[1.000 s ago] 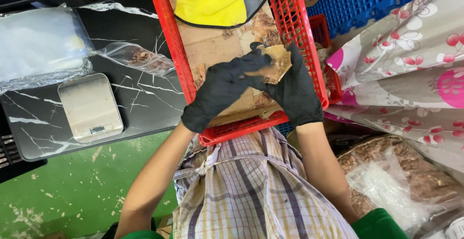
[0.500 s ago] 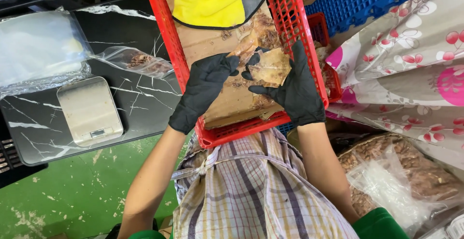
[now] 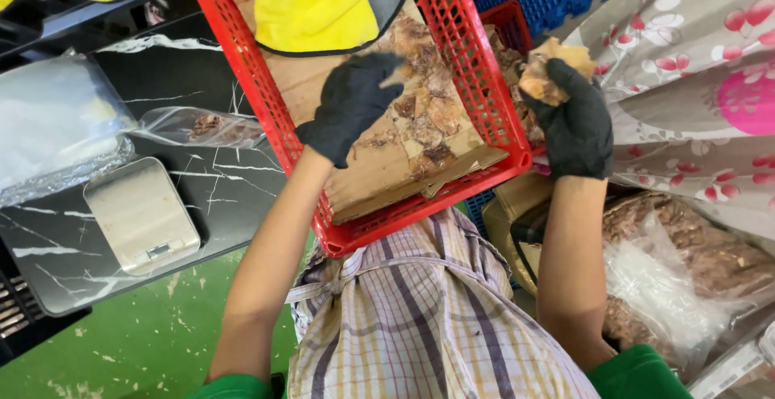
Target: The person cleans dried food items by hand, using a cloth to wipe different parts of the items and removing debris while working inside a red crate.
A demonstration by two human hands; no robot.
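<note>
Right hand (image 3: 575, 120) gripping brown chunk (image 3: 547, 72), left hand (image 3: 351, 104) perhaps empty

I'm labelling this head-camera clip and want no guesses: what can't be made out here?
- Red plastic crate: far end cut off by the top edge.
- Black-gloved left hand: blurred; what its fingers pinch is unclear.
- Tan chunk in the black-gloved right hand: its kind is unclear.
- Clear plastic bags: cut off by the right edge.
</note>
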